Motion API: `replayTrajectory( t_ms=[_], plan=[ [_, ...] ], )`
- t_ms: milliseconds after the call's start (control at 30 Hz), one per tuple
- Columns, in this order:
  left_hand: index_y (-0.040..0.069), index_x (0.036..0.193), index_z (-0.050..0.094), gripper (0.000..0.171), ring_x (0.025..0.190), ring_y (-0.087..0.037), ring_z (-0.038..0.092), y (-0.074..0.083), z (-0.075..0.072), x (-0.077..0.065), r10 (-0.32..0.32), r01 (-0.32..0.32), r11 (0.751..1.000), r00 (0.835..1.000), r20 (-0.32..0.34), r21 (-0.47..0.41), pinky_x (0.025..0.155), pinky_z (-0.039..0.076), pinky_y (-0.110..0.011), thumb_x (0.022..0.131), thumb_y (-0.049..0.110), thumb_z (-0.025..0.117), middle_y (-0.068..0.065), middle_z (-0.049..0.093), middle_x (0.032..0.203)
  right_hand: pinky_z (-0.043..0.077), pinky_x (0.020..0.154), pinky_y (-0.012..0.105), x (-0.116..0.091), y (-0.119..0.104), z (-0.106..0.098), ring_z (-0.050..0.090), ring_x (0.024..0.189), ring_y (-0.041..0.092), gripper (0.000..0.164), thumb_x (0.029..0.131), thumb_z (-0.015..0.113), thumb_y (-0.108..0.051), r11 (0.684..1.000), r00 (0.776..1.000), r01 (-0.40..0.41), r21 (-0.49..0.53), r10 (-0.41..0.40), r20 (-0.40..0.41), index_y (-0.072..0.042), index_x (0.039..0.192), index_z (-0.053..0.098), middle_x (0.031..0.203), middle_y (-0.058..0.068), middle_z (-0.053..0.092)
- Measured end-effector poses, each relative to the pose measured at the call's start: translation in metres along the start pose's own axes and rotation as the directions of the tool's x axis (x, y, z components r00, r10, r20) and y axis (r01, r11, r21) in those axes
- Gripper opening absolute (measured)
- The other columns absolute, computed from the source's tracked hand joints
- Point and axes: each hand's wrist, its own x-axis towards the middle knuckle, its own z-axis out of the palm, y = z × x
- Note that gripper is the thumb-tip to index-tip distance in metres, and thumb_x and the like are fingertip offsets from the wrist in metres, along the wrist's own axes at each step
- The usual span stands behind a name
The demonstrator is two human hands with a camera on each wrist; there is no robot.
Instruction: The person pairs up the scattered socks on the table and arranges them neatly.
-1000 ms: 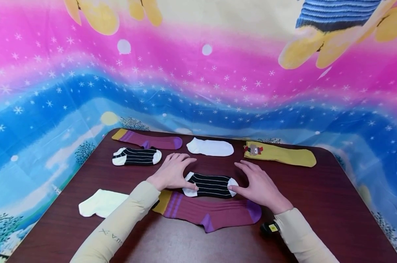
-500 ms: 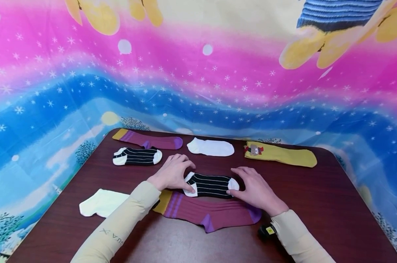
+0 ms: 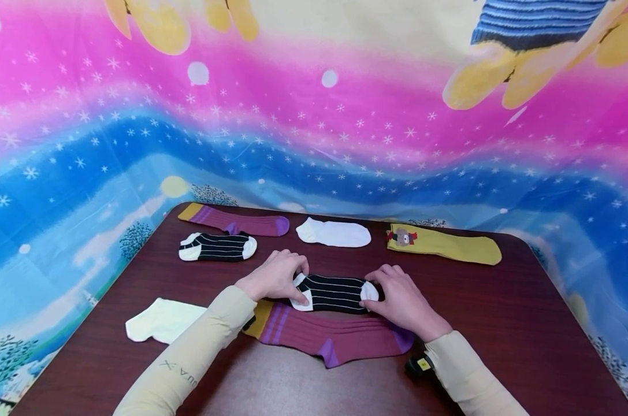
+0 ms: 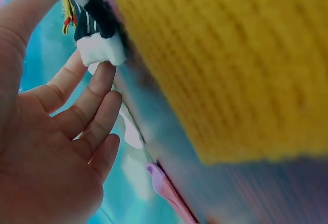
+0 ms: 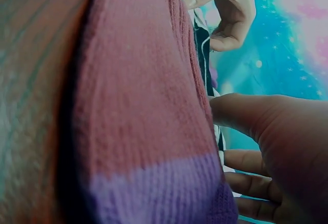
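Observation:
A black ankle sock with white pinstripes, white heel and white toe (image 3: 337, 293) lies flat in the middle of the table in the head view. My left hand (image 3: 277, 277) holds its cuff end, thumb on the white heel and fingertips at the far edge. At the toe end my right hand (image 3: 404, 300) grips it the same way, thumb near and fingers at the far side. Just in front lies a long mauve sock (image 3: 339, 338) with purple heel and toe and a mustard cuff, looming large in both wrist views. The left forearm partly covers a cream sock (image 3: 163, 320).
Along the back of the dark wooden table (image 3: 542, 346) lie another mauve sock (image 3: 241, 222), a white ankle sock (image 3: 334, 232) and a mustard sock (image 3: 449, 245) with a bear motif. A second striped black sock (image 3: 220, 247) is at the back left. A patterned cloth (image 3: 314, 138) hangs behind.
My right hand has moved left and its fingers have come in to the toe of the striped sock. The left fingers have lowered onto the cuff end. The other socks stay put.

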Motion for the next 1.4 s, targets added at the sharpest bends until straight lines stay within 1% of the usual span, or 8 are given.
replayTrajectory(
  t_ms=[267, 400, 567, 700, 867, 1067, 1233, 1400],
  plan=[
    [0.021, 0.086, 0.060, 0.051, 0.089, -0.016, 0.049, 0.0018, -0.0004, 0.0006, -0.013, 0.012, 1.000, 1.000, 0.028, 0.003, 0.080, 0.039, -0.037, 0.063, 0.050, 0.095, 0.008, 0.054, 0.088, 0.045, 0.078, 0.039, 0.0020, -0.0014, 0.0008, 0.047, 0.091, 0.018, 0.035, 0.079, 0.090, -0.031, 0.998, 1.000, -0.004, 0.070, 0.002, 0.021, -0.014, 0.100, 0.068, 0.098, -0.002, 0.060],
    [0.021, 0.087, 0.057, 0.052, 0.083, -0.012, 0.051, 0.0022, -0.0007, 0.0004, -0.017, 0.018, 1.000, 0.999, 0.043, -0.020, 0.080, 0.037, -0.037, 0.064, 0.047, 0.096, 0.010, 0.056, 0.081, 0.046, 0.072, 0.035, 0.0031, -0.0036, -0.0002, 0.048, 0.087, 0.016, 0.036, 0.079, 0.090, -0.027, 0.992, 0.999, -0.028, 0.123, 0.024, 0.040, -0.015, 0.102, 0.065, 0.093, -0.004, 0.060],
    [0.019, 0.106, 0.062, 0.056, 0.085, -0.011, 0.055, 0.0040, -0.0022, 0.0007, -0.029, 0.033, 0.998, 0.997, 0.074, -0.051, 0.083, 0.037, -0.038, 0.068, 0.043, 0.095, 0.010, 0.060, 0.087, 0.044, 0.067, 0.033, 0.0041, -0.0051, -0.0010, 0.047, 0.083, 0.016, 0.047, 0.081, 0.089, -0.028, 0.986, 0.993, -0.095, 0.140, 0.085, 0.081, -0.011, 0.118, 0.066, 0.089, -0.004, 0.055],
    [0.017, 0.121, 0.068, 0.063, 0.090, -0.011, 0.057, 0.0058, -0.0032, 0.0016, -0.043, 0.048, 0.998, 0.993, 0.106, -0.042, 0.086, 0.037, -0.037, 0.070, 0.043, 0.094, 0.009, 0.064, 0.095, 0.043, 0.063, 0.033, 0.0038, -0.0050, -0.0019, 0.047, 0.078, 0.016, 0.039, 0.083, 0.087, -0.031, 0.980, 0.984, -0.143, 0.140, 0.126, 0.128, -0.012, 0.111, 0.068, 0.081, -0.003, 0.053],
    [0.018, 0.098, 0.072, 0.044, 0.075, -0.012, 0.051, 0.0065, -0.0034, 0.0023, -0.031, 0.029, 0.999, 0.993, 0.114, 0.012, 0.078, 0.036, -0.036, 0.070, 0.046, 0.093, 0.008, 0.056, 0.081, 0.045, 0.064, 0.033, 0.0032, -0.0044, -0.0031, 0.049, 0.077, 0.015, 0.028, 0.084, 0.086, -0.031, 0.974, 0.979, -0.165, 0.157, 0.143, 0.145, -0.016, 0.095, 0.066, 0.081, -0.003, 0.055],
    [0.020, 0.074, 0.059, 0.041, 0.062, -0.010, 0.038, 0.0060, -0.0039, 0.0029, -0.002, 0.002, 1.000, 0.993, 0.118, 0.000, 0.067, 0.032, -0.032, 0.073, 0.045, 0.092, 0.009, 0.040, 0.066, 0.044, 0.062, 0.032, 0.0042, -0.0033, -0.0043, 0.051, 0.071, 0.015, 0.036, 0.083, 0.087, -0.033, 0.958, 0.966, -0.222, 0.181, 0.192, 0.172, -0.013, 0.104, 0.067, 0.078, -0.002, 0.057],
    [0.021, 0.066, 0.054, 0.044, 0.055, -0.008, 0.031, 0.0067, -0.0038, 0.0028, 0.000, 0.002, 1.000, 0.992, 0.128, -0.009, 0.058, 0.028, -0.028, 0.074, 0.044, 0.091, 0.010, 0.032, 0.059, 0.040, 0.055, 0.031, 0.0040, -0.0027, -0.0050, 0.049, 0.062, 0.016, 0.032, 0.083, 0.086, -0.035, 0.946, 0.951, -0.268, 0.184, 0.228, 0.209, -0.014, 0.099, 0.068, 0.068, -0.001, 0.055],
    [0.021, 0.066, 0.056, 0.040, 0.059, -0.008, 0.033, 0.0097, -0.0045, 0.0016, 0.002, 0.003, 0.999, 0.990, 0.141, -0.034, 0.058, 0.029, -0.028, 0.076, 0.039, 0.091, 0.011, 0.034, 0.060, 0.041, 0.057, 0.031, 0.0032, -0.0007, -0.0044, 0.050, 0.064, 0.015, 0.027, 0.085, 0.085, -0.033, 0.947, 0.958, -0.241, 0.214, 0.197, 0.207, -0.016, 0.085, 0.063, 0.069, -0.003, 0.056]
  ],
)
